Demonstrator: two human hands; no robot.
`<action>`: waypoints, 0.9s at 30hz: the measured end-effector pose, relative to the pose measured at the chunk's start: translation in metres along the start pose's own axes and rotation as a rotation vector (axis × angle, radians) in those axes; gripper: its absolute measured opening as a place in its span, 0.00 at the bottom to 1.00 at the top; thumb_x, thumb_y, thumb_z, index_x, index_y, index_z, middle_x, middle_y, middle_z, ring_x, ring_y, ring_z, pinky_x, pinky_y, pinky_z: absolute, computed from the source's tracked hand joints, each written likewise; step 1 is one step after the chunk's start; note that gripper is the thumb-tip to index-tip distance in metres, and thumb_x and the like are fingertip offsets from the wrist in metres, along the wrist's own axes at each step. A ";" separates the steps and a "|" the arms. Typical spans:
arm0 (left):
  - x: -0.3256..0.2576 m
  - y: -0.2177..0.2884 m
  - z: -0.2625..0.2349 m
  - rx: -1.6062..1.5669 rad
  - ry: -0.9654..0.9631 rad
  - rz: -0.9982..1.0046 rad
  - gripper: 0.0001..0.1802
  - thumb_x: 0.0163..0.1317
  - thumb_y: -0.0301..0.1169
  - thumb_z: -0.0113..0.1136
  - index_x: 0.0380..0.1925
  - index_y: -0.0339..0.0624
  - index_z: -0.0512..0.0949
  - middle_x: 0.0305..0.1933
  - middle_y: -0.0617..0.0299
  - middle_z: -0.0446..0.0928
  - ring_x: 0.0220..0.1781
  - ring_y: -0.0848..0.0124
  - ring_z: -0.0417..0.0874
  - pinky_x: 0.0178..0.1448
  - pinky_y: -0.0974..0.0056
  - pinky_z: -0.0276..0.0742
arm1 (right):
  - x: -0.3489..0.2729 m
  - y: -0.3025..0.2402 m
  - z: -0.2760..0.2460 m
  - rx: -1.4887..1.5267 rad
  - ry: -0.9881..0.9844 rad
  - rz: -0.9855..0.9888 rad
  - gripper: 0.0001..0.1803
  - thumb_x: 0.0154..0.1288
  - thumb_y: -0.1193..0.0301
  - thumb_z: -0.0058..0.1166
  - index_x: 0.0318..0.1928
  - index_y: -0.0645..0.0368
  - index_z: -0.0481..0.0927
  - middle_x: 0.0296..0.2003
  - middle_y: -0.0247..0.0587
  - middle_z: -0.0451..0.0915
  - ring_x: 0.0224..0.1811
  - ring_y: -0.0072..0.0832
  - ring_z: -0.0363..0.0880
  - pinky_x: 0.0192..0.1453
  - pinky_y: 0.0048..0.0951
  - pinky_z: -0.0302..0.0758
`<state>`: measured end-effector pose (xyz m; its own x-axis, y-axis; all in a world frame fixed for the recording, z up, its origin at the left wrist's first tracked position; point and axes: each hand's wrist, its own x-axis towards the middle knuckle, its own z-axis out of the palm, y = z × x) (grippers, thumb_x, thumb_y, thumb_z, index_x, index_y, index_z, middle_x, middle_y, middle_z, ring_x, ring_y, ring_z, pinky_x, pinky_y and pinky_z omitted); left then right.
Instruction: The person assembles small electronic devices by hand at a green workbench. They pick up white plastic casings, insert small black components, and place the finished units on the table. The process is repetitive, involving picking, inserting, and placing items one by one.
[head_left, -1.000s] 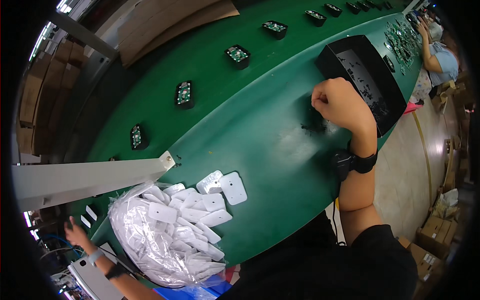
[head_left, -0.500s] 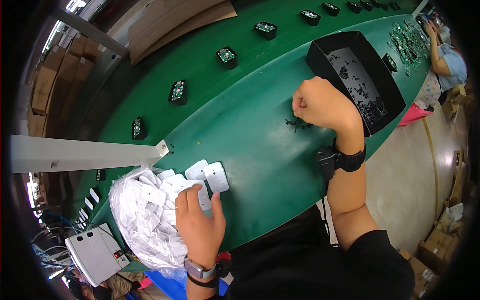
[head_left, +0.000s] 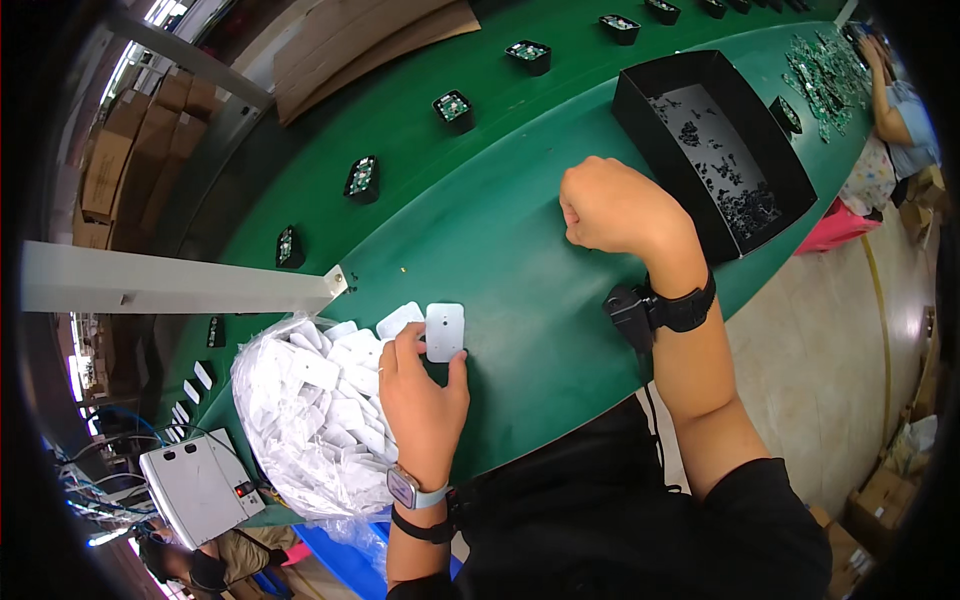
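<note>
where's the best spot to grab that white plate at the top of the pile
Probably by its two long edges, from the near side: the white plate lies flat on the green belt, and the left hand already pinches its lower end.

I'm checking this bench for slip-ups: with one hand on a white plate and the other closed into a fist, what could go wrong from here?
The left hand pinches one white plate at the edge of a loose pile spilling from a clear bag; neighbouring plates might get dragged along or slide off the green table. The right hand is closed, possibly on small parts I cannot see, beside the black tray; some could drop.
</note>
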<state>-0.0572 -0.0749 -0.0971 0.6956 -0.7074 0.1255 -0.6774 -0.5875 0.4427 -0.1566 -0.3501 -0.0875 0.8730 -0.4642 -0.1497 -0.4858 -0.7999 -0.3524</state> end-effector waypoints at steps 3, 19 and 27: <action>0.003 0.000 0.004 -0.070 0.018 0.078 0.21 0.53 0.19 0.66 0.49 0.36 0.76 0.38 0.51 0.76 0.40 0.56 0.79 0.44 0.58 0.75 | 0.001 0.000 0.004 0.011 0.025 -0.009 0.03 0.40 0.79 0.59 0.20 0.65 0.78 0.20 0.53 0.78 0.26 0.50 0.80 0.32 0.40 0.76; -0.010 0.009 0.004 -0.902 -0.087 -0.251 0.15 0.65 0.17 0.59 0.52 0.30 0.74 0.46 0.55 0.82 0.46 0.72 0.84 0.50 0.68 0.78 | -0.004 0.015 -0.003 0.164 0.037 -0.063 0.03 0.41 0.79 0.57 0.21 0.65 0.81 0.18 0.48 0.79 0.21 0.39 0.79 0.28 0.33 0.75; -0.008 0.015 0.006 -1.063 -0.164 -0.326 0.18 0.66 0.20 0.60 0.54 0.32 0.71 0.45 0.59 0.80 0.39 0.76 0.79 0.39 0.72 0.74 | 0.000 0.001 0.007 -0.010 0.028 -0.028 0.02 0.38 0.80 0.58 0.19 0.64 0.79 0.18 0.49 0.78 0.23 0.46 0.79 0.29 0.38 0.75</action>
<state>-0.0744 -0.0807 -0.0964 0.7092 -0.6702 -0.2187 0.1344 -0.1759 0.9752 -0.1566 -0.3483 -0.0945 0.8849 -0.4518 -0.1134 -0.4613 -0.8165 -0.3471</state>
